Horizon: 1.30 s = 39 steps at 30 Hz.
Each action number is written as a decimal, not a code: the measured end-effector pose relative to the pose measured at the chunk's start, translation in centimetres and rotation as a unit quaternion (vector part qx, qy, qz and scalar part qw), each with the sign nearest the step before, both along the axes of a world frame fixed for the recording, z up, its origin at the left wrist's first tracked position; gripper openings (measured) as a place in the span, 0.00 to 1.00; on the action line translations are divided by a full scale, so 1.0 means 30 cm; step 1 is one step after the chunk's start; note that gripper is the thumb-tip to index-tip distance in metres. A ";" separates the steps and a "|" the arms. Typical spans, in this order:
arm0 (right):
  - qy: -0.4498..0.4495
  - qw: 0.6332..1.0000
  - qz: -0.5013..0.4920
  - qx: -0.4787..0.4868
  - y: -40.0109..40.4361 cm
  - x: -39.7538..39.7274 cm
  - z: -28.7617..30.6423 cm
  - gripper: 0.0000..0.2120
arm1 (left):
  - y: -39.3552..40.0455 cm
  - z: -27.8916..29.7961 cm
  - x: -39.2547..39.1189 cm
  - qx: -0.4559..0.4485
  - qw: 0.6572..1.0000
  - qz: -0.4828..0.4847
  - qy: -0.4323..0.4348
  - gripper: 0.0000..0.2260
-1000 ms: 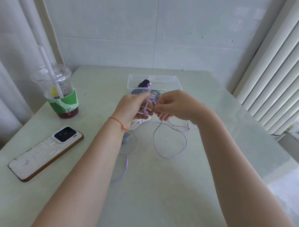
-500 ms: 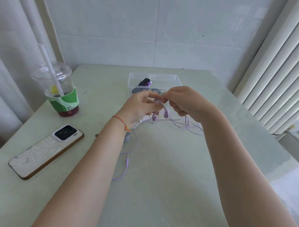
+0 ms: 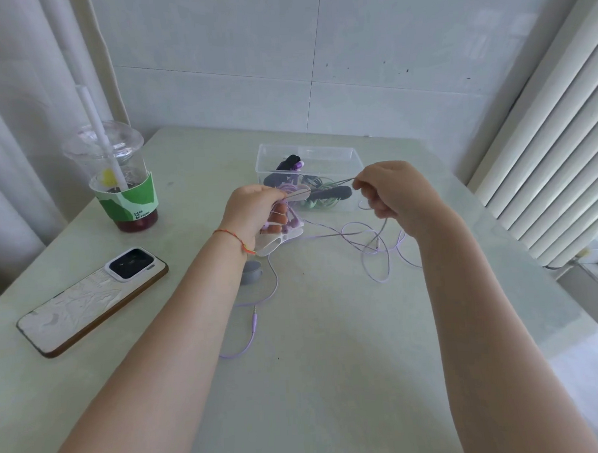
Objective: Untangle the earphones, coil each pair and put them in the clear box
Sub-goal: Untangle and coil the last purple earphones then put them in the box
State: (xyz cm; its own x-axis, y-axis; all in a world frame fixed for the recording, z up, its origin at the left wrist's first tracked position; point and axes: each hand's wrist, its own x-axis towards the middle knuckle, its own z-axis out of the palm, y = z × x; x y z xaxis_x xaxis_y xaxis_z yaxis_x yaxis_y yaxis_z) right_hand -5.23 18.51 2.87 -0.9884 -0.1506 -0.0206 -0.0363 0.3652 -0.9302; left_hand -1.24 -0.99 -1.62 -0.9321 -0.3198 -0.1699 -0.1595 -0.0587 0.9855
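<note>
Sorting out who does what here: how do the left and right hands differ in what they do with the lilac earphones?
The left hand grips the bunched earbud end; the right hand pinches one stretched strand. The left sits lower, near the table; the right is raised beside the clear box. Both hold the same lilac earphones.

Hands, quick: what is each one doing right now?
Left hand: grips the purple earphones, buds bunched in its fingers.
Right hand: pinches the cord, drawn across from the left hand.
</note>
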 end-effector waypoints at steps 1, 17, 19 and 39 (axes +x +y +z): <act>0.005 1.000 -0.016 -0.003 0.008 -0.001 0.005 0.08 | -0.005 -0.002 0.000 -0.004 1.000 0.011 -0.010 0.04; 0.067 0.992 -0.103 0.007 0.010 -0.027 -0.022 0.07 | -0.011 -0.035 -0.032 -0.040 0.992 0.086 0.080 0.05; 0.028 0.998 -0.052 0.035 0.009 -0.022 -0.020 0.06 | -0.007 -0.023 -0.027 -0.019 0.993 0.064 0.100 0.05; 0.047 0.984 0.134 0.107 -0.062 0.039 -0.018 0.07 | 0.041 0.017 -0.004 -0.018 0.986 -0.076 0.148 0.04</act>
